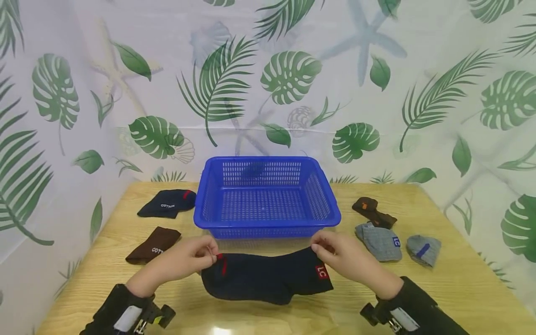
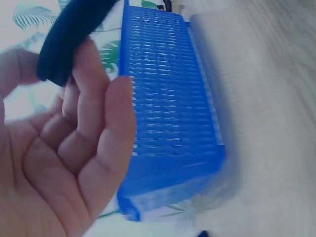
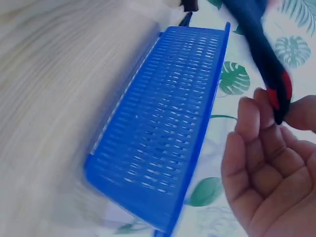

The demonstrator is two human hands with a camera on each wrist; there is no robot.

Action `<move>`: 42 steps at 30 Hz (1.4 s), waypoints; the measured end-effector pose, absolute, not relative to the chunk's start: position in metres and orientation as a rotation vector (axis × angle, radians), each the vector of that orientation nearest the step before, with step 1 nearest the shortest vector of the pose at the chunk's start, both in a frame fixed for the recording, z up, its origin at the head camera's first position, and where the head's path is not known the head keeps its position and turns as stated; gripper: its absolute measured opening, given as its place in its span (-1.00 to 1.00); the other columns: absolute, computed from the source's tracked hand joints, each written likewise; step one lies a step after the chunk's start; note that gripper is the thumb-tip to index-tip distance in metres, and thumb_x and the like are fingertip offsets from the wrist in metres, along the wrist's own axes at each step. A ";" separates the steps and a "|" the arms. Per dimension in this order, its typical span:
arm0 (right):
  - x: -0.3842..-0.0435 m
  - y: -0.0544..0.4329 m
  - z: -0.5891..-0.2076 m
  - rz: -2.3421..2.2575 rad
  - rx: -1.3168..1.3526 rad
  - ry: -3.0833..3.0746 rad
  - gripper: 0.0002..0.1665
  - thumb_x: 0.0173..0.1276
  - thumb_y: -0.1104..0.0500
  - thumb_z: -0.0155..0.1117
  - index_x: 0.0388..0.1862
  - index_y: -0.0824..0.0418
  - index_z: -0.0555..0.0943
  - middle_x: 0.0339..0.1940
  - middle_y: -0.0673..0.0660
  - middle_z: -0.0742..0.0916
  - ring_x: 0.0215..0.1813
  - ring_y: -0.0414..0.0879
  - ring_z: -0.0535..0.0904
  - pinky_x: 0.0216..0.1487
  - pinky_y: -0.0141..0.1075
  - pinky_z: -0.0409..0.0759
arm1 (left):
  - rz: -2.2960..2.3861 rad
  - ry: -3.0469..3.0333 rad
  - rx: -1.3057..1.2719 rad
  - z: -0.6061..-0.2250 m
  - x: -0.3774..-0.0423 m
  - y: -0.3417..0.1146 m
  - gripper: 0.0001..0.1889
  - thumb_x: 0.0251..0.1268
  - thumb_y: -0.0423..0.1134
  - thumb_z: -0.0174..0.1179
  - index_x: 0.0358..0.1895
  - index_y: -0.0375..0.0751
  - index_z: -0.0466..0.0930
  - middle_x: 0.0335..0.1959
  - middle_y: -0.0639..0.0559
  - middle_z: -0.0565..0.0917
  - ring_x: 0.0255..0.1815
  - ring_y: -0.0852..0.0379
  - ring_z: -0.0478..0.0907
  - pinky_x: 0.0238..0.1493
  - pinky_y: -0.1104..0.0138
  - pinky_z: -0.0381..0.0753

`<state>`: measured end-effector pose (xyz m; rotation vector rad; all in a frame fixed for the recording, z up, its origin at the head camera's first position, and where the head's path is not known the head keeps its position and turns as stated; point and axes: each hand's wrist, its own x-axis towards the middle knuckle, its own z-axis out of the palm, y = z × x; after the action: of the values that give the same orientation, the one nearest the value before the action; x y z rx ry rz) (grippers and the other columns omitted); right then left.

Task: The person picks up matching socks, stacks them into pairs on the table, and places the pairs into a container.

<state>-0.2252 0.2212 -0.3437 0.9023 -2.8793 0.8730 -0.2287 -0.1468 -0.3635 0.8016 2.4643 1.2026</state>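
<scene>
Tbl (image 1: 234, 318) wood-grain, dk sock (image 1: 259, 278) held above; leaf-print backdrop (image 1: 268, 107).

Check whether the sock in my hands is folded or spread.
Spread: the dark sock extends lengthwise between left hand at toe and right hand at cuff.

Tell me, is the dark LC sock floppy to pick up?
The dark LC sock will probably dangle, since it looks like soft cloth and bends in the left wrist view. It's likely light: the left hand and right hand pinch only its edge. It seems unlikely to roll, being flat.
</scene>
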 end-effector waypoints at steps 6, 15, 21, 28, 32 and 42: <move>-0.244 0.208 -0.367 0.553 0.791 -3.085 -0.78 0.35 0.19 0.27 -0.11 0.30 0.62 -0.32 0.06 0.70 -0.30 -0.11 0.61 -0.28 -0.23 0.59 | 0.715 2.975 0.537 -0.383 -0.233 -0.126 -0.70 0.20 -0.20 0.31 -0.06 -0.26 0.59 -0.28 -0.01 0.69 -0.28 0.04 0.63 -0.27 0.18 0.60; -0.209 0.183 -0.386 0.091 1.002 -3.061 -0.57 0.28 -0.12 0.34 -0.36 0.26 0.66 -0.47 0.04 0.64 -0.43 -0.05 0.59 -0.38 -0.18 0.59 | 0.254 2.616 0.802 -0.394 -0.192 -0.088 -0.40 0.17 0.05 0.32 0.26 -0.12 0.52 0.37 -0.21 0.40 0.40 -0.19 0.27 0.25 -0.15 0.34; -0.201 0.177 -0.401 -0.289 1.030 -2.969 -0.32 0.07 -0.36 0.37 -0.38 0.28 0.66 -0.42 0.08 0.60 -0.46 -0.05 0.55 -0.45 -0.21 0.60 | 0.226 2.632 0.749 -0.401 -0.187 -0.089 -0.43 0.09 0.04 0.36 0.23 0.07 0.57 0.35 -0.26 0.40 0.39 -0.24 0.28 0.17 -0.22 0.40; -0.203 0.179 -0.406 -0.341 1.068 -2.952 -0.26 -0.05 -0.39 0.43 -0.31 0.27 0.61 -0.33 0.11 0.60 -0.37 -0.03 0.55 -0.40 -0.19 0.62 | 0.275 2.611 0.786 -0.403 -0.190 -0.093 -0.41 0.12 0.09 0.34 0.26 0.06 0.54 0.38 -0.26 0.36 0.40 -0.25 0.27 0.20 -0.18 0.40; -0.200 0.191 -0.396 -0.079 1.204 -2.924 -0.40 0.08 -0.33 0.38 -0.31 0.18 0.59 -0.38 0.00 0.58 -0.40 -0.15 0.50 -0.35 -0.24 0.56 | 0.469 2.704 0.707 -0.389 -0.201 -0.113 -0.45 0.16 0.04 0.33 0.19 -0.13 0.56 0.27 -0.22 0.49 0.30 -0.22 0.40 0.23 -0.10 0.40; -0.183 0.220 -0.367 0.363 1.382 -2.836 -0.70 0.31 -0.09 0.32 -0.26 0.12 0.64 -0.36 -0.08 0.66 -0.38 -0.34 0.54 -0.37 -0.33 0.55 | 0.777 3.061 0.204 -0.365 -0.294 -0.228 -0.65 0.39 -0.20 0.12 0.04 -0.43 0.59 -0.05 -0.32 0.65 -0.02 -0.28 0.57 -0.02 -0.05 0.53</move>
<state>-0.1833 0.2204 -0.3671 1.3815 -2.8355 0.3625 -0.2935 -0.2275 -0.3654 0.2036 3.0608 0.7766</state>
